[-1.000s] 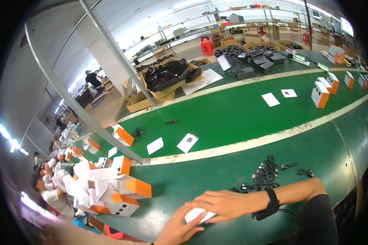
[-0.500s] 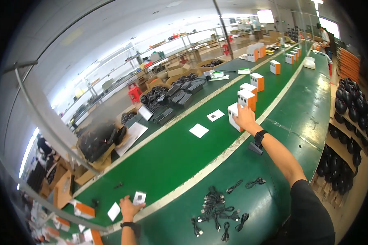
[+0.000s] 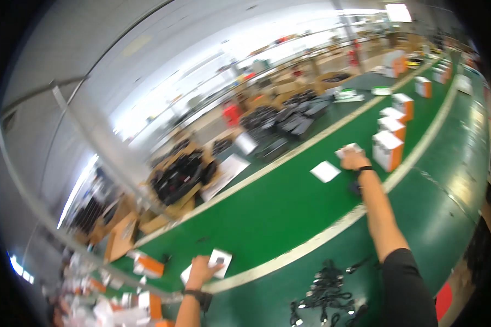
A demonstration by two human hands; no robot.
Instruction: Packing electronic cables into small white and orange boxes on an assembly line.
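My right hand (image 3: 355, 159) reaches across the green belt (image 3: 278, 218), its fingers closed on a small white card (image 3: 355, 147), which they partly cover. A plain white square card (image 3: 325, 171) lies just left of it. Close on its right stands a row of white-and-orange boxes, the nearest one (image 3: 387, 150) being tall. At the near left, my left hand (image 3: 201, 271) rests low over the belt with thumb and fingers apart. Its thumb overlaps a white card with a dark square (image 3: 222, 260); another white card (image 3: 186, 274) shows partly behind the hand.
Black cables (image 3: 327, 289) lie in a heap on the near green table. Beyond the belt stand cartons of black goods (image 3: 183, 177) and dark flat pieces (image 3: 297, 125). More orange-and-white boxes (image 3: 149, 266) sit at lower left. A metal post (image 3: 103, 158) rises at the left.
My right hand has left the tall nearest box and moved left onto the small card. My left hand stays by its two cards. The whole view has shifted, with some blur.
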